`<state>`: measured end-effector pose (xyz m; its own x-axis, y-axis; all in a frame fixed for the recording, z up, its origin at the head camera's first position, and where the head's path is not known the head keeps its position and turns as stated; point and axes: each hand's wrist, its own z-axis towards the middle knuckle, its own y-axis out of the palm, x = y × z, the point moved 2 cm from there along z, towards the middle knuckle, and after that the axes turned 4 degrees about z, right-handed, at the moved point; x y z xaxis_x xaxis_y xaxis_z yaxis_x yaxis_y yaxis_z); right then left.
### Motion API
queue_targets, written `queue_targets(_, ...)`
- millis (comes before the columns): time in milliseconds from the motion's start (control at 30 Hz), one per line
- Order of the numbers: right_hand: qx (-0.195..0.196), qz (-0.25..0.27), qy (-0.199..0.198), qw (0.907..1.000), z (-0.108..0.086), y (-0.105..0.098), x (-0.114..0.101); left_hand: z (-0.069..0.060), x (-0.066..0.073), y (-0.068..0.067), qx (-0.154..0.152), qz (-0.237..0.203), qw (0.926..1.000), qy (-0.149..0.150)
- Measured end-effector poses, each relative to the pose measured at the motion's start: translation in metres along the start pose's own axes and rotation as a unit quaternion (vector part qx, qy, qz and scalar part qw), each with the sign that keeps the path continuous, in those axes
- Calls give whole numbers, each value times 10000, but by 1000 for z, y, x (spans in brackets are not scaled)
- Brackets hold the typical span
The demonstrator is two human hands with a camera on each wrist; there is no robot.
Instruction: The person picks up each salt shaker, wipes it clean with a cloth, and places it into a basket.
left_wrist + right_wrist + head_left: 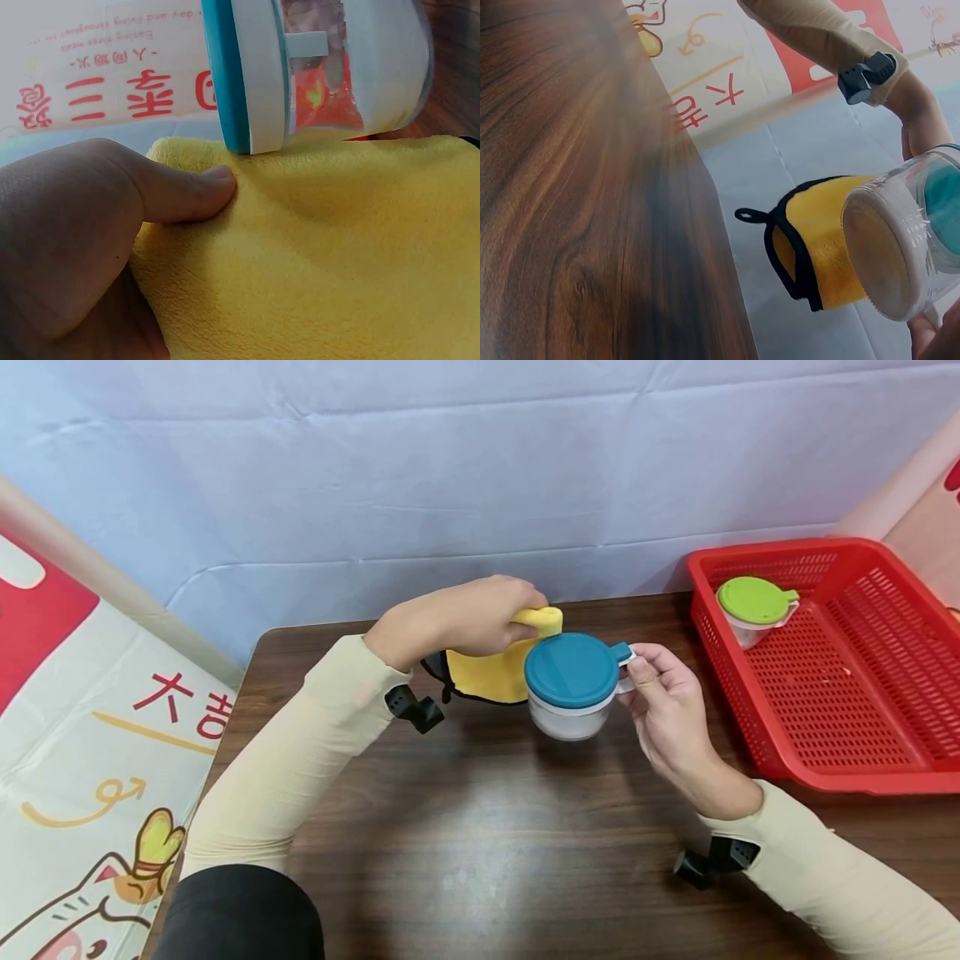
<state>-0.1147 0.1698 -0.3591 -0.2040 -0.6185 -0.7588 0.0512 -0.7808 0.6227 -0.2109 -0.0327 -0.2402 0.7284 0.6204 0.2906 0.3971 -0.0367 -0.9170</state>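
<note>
My right hand (670, 714) pinches the handle of a clear lidded cup (568, 720), held above the table with its blue lid (572, 668) on top. A yellow cloth (486, 677) with black edging hangs folded from my left hand (480, 614), close to the cup's left side. In the left wrist view, the thumb (191, 196) presses on the fluffy cloth (322, 240), and the lid's rim meets or overlaps the cloth's upper edge. The right wrist view shows the cup's round base (881, 259) in front of the cloth and its black loop (751, 216).
A red perforated basket (757, 727) stands at the right of the dark wooden table (450, 852). Inside its left back corner is a similar cup with a green lid (757, 600). A pale cloth wall (465, 485) rises behind the table.
</note>
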Motion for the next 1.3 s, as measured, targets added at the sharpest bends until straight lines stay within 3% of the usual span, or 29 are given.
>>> queue_targets(333,218,38,-87,9997,5,-5,-3,-11,-9,5,-50,-122,9999,-16)
queue_targets(533,354,94,-200,9991,5,-7,-5,-19,-7,8,-88,-290,9995,15)
queue_targets(1067,278,269,-290,9988,7,-9,-8,-33,4,10,67,-421,9969,667)
queue_targets(1300,284,296,-294,9987,9,-7,-8,-43,6,9,357,-520,9922,1075)
